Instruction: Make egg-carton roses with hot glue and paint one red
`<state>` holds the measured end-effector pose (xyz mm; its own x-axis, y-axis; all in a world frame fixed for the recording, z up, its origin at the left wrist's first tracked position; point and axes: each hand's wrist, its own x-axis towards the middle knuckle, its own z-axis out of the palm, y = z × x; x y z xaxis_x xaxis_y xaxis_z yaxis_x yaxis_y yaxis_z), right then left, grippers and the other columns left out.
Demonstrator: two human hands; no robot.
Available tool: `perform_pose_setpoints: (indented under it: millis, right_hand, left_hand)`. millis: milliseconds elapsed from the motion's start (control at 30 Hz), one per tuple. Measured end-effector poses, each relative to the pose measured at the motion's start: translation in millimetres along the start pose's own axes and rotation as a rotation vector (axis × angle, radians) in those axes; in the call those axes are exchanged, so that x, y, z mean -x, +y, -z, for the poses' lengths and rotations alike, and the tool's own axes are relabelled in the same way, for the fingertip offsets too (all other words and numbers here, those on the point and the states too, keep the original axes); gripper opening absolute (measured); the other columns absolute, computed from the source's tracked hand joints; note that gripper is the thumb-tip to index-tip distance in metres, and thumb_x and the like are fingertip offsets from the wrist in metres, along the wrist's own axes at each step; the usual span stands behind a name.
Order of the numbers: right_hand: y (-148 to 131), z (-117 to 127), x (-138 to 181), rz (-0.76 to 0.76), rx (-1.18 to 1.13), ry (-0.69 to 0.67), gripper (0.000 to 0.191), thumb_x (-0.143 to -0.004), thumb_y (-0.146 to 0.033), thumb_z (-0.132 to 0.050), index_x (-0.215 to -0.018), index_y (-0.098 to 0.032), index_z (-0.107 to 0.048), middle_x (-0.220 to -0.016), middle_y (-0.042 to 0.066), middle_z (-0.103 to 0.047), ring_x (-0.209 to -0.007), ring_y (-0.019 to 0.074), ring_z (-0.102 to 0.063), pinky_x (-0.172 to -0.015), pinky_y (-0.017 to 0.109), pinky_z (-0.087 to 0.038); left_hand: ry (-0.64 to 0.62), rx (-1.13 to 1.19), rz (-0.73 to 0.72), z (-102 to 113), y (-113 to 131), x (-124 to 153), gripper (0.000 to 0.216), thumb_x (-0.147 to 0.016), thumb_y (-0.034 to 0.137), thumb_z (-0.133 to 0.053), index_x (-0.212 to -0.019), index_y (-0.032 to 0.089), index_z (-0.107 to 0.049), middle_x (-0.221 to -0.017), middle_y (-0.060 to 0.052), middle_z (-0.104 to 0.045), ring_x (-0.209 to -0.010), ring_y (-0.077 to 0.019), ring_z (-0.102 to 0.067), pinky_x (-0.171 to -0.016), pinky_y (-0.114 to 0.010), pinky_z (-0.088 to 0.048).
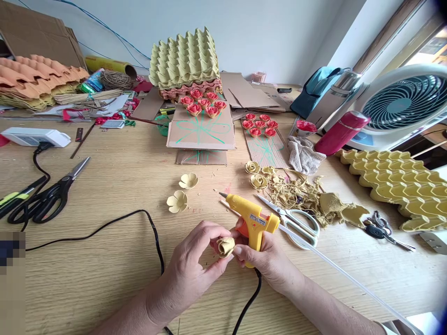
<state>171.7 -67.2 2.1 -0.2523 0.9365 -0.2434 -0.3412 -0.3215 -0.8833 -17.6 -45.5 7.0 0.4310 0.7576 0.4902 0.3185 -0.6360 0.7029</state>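
Observation:
Between my two hands is a small rolled yellow paper-pulp rose (226,247). My left hand (195,258) pinches the rose from the left with thumb and fingers. My right hand (268,260) is wrapped round the handle of a yellow hot glue gun (253,218), its thumb tip touching the rose's right side. The gun's nozzle points up and to the left, and a long clear glue stick (335,263) sticks out of its back. Beyond my left hand lie two loose petal cups, one nearer (177,201) and one farther (189,181).
White-handled scissors (296,223), pulp scraps (296,190), finished yellow roses (259,181) and keys (380,230) lie to the right. Black scissors (52,195) and a power strip (37,137) are left. Cardboard with red roses (202,132), egg trays (185,60) and a fan (401,107) stand behind.

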Motion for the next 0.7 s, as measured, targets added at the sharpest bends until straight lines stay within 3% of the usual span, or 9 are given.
perform_pose_setpoints:
  millis: [700]
  right_hand:
    - [4.4, 1.7, 1.1, 0.012, 0.008, -0.031, 0.044, -0.074, -0.050, -0.091, -0.096, -0.023, -0.064, -0.084, -0.001, -0.060, -0.064, 0.0122, -0.049, -0.058, 0.027, -0.047]
  left_hand:
    - [-0.008, 0.030, 0.045, -3.9, -1.2, -2.4, 0.027, -0.084, 0.000, -0.063, -0.097, 0.024, -0.060, -0.090, 0.001, -0.063, -0.077, -0.0127, -0.066, -0.069, -0.021, -0.054]
